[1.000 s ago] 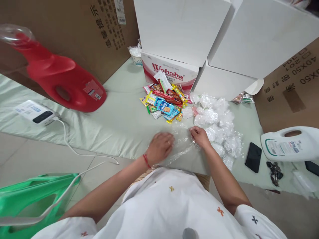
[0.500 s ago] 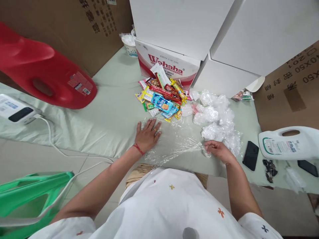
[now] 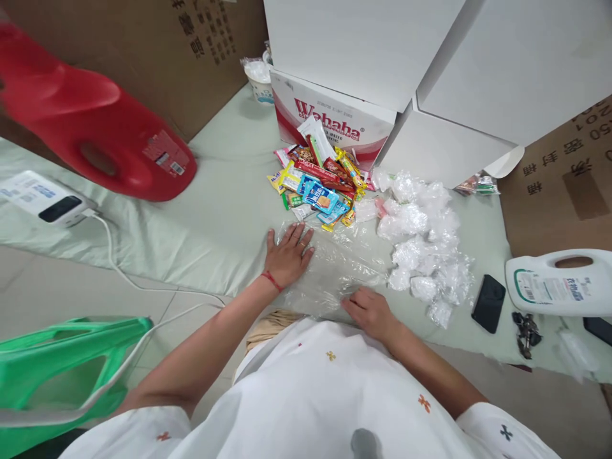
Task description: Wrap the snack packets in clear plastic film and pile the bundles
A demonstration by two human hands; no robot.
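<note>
A thin clear plastic bag [image 3: 329,271] lies flattened on the cloth in front of me. My left hand [image 3: 288,256] rests palm down on its left side, fingers spread. At the lower right of the bag, my right hand [image 3: 370,312] has its fingers bent and drawn together on the plastic; the fingertips are partly hidden. Just beyond the bag is a pile of wrapped snacks [image 3: 320,191] in red, yellow and blue packets. To its right sit several crumpled clear plastic bundles [image 3: 423,233].
Behind the snacks stands a Wahaba-like printed carton [image 3: 287,111] beneath white boxes [image 3: 354,44]. A red jug [image 3: 138,159] and a white device with a cable [image 3: 45,197] are left. A phone [image 3: 488,303], keys [image 3: 526,333] and a white jug [image 3: 557,284] lie right. A green stool [image 3: 62,363] stands lower left.
My right hand has let go of the bag's gathered right edge and moved left to its lower edge. The plastic lies flatter. My left hand stays on the bag.
</note>
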